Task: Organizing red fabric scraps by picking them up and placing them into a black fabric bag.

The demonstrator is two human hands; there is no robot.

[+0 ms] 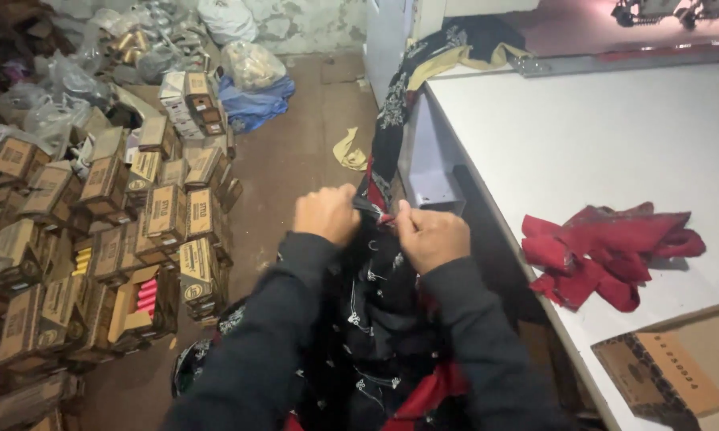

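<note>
Beside the white surface point(583, 136), left hand point(325, 213) and right hand point(431, 235) pinch the black patterned cloth point(375, 311) at one edge — closed on it, close together — cloth hangs between the forearms; red scraps point(607, 251) lie apart.

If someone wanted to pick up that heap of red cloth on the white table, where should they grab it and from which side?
Best from above, at the thick middle of the red cloth, where the folds bunch highest. It lies crumpled and flat on the table, with loose flaps trailing to the sides, so a pinch at an edge would likely lift only one piece. Bare tabletop lies around most of it, so nothing seems to block a reach from above.
</note>
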